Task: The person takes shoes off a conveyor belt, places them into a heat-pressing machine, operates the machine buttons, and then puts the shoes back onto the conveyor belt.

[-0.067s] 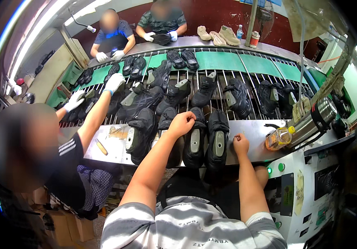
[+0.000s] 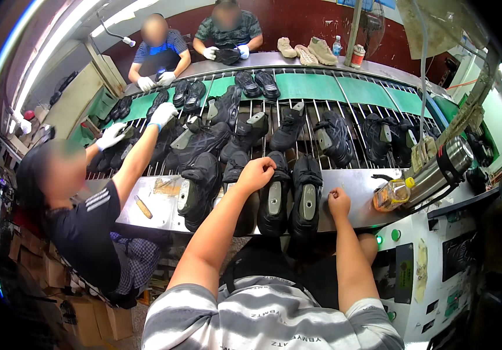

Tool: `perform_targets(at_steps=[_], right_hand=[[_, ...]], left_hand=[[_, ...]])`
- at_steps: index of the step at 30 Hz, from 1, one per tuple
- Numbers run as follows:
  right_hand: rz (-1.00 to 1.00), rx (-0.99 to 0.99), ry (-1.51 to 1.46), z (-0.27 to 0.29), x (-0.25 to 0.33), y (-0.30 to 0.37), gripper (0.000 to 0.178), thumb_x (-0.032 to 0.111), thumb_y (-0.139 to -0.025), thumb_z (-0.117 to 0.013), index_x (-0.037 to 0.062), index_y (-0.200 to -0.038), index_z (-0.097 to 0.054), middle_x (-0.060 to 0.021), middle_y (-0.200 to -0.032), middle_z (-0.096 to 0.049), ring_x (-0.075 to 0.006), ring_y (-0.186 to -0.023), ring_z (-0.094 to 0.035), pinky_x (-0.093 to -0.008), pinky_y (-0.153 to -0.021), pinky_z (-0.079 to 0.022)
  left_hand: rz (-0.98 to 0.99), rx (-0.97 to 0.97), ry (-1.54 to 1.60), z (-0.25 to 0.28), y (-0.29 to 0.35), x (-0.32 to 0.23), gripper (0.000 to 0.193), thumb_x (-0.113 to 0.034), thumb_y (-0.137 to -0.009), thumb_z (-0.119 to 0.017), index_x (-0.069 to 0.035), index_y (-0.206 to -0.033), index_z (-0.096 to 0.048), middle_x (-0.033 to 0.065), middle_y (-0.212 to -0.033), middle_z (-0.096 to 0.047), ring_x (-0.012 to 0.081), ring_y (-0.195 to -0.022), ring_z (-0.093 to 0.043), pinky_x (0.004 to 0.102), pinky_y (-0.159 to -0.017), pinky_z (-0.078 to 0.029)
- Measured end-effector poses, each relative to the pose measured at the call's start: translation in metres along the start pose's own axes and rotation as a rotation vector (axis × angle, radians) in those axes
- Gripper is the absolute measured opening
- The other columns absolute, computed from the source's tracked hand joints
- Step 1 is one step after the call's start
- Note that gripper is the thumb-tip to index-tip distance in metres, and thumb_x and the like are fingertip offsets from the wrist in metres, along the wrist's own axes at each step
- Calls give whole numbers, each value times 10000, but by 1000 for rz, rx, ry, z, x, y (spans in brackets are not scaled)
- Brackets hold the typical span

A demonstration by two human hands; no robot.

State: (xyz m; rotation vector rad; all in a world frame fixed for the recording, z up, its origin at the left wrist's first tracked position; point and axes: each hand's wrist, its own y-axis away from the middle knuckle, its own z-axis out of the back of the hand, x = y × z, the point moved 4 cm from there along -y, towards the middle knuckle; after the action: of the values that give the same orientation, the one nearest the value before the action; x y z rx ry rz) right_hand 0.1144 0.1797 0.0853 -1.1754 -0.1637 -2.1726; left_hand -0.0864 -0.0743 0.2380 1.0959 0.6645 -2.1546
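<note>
My left hand (image 2: 256, 174) is closed, its curled fingers resting by the upper part of a black shoe (image 2: 273, 204); nothing shows in them. A second black shoe (image 2: 306, 204) stands close beside that one, toward my right hand. Both have a grey-green last in the opening. My right hand (image 2: 339, 202) makes a loose fist on the metal bench, apart from the shoes, with nothing visible in it. Left of my left forearm stands a larger black shoe (image 2: 200, 189). Another black shoe (image 2: 235, 165) is partly hidden behind that forearm.
Behind the bench (image 2: 356, 214), a roller rack (image 2: 353, 96) carries several black shoes and green sheeting. A knife-like tool (image 2: 143, 207) lies left. A bottle (image 2: 392, 195) and steel flask (image 2: 440, 172) stand right. One gloved co-worker (image 2: 81, 233) reaches in from the left; two sit opposite.
The co-worker on the left has raised and drawn back their head and torso, and their gloved left hand has shifted slightly right. My own hands and the shoes stay put.
</note>
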Motion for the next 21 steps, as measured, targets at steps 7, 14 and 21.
perform_targets(at_steps=[7, 14, 21], right_hand=[[11, 20, 18, 1, -5, -1, 78, 139, -740, -645, 86, -796, -655, -86, -621, -588, -260, -587, -589, -375, -577, -472], [-10, 39, 44, -3, -2, -1, 81, 136, -738, -639, 78, -793, -647, -92, -640, -611, -263, -598, -602, -377, -579, -476], [-42, 12, 109, 10, 12, 4, 64, 151, -736, -649, 108, -782, -639, -81, -650, -619, -288, -624, -611, -389, -577, -478]], left_hand=[[13, -276, 8, 89, -43, 8, 136, -130, -856, -618, -12, -841, -683, 23, -689, -638, 92, -597, -585, 270, -551, -465], [783, -322, -738, 243, -86, 125, 592, -499, -849, -506, -2, -1127, -670, 232, -1169, -644, 361, -1145, -602, 463, -958, -474], [893, -328, -558, 230, -131, 193, 486, -469, -850, -581, -5, -868, -722, 107, -763, -719, 255, -704, -713, 393, -720, -539]])
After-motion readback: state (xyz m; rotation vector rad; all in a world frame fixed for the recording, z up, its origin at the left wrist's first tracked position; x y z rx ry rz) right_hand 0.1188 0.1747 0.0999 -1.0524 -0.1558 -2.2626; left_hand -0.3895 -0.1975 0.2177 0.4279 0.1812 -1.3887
